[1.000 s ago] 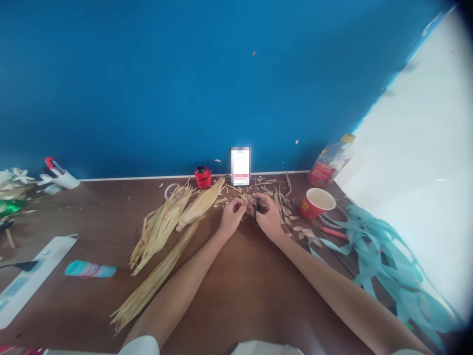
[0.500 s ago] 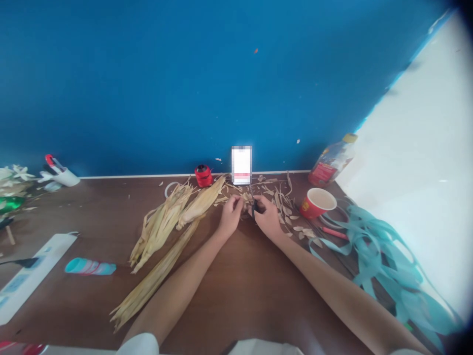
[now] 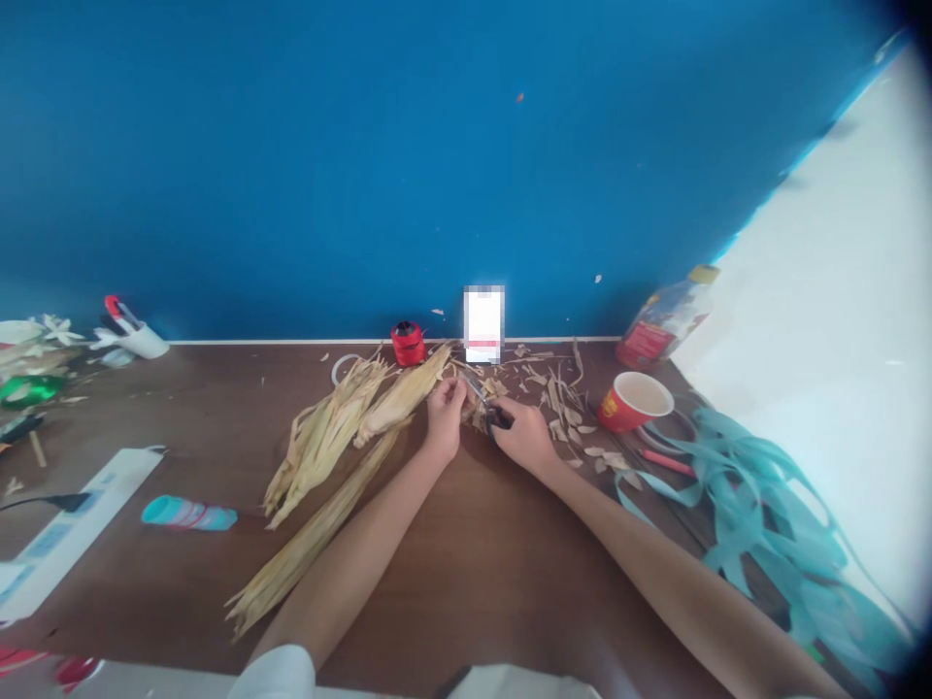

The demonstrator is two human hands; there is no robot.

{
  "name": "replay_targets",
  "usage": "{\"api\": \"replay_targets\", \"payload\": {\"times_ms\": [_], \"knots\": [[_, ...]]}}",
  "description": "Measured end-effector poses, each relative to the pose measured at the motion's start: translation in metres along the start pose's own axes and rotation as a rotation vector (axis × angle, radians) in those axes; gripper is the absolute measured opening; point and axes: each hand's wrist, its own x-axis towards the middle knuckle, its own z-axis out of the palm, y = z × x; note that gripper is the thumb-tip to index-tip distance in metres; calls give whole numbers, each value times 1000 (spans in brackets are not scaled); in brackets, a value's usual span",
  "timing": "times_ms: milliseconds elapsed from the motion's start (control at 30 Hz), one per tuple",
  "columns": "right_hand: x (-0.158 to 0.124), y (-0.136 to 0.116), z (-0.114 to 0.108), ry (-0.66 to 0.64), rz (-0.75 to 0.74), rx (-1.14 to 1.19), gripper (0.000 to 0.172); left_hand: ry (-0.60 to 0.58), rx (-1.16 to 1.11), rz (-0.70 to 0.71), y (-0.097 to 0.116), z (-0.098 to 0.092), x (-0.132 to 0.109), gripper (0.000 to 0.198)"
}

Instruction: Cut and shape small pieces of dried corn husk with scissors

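Head | I see right hand [image 3: 525,433] gripping scissors [image 3: 481,395], blades slanting upper-left | left hand [image 3: 444,419] pinched beside them, contents unclear

Scissors [image 3: 482,396] with dark handles and slim, silvery blades sit at the centre of the frame, held aslant, tips toward upper left; blade opening too small to tell.

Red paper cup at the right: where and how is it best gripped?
Probably around the outer wall of the red paper cup, below the rim, coming from its left. It stands mouth up with a round side to wrap; the teal ribbon crowds its right, while only thin scraps show on the left.
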Motion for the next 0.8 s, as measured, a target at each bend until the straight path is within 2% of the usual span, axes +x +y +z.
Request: {"api": "replay_targets", "payload": {"times_ms": [300,800], "knots": [[0,3,3,-8,-19,-12,25,-7,-50,6,-2,-2,0,31],[1,0,0,-28,12,-6,37,9,-80,3,-5,-3,2,30]]}}
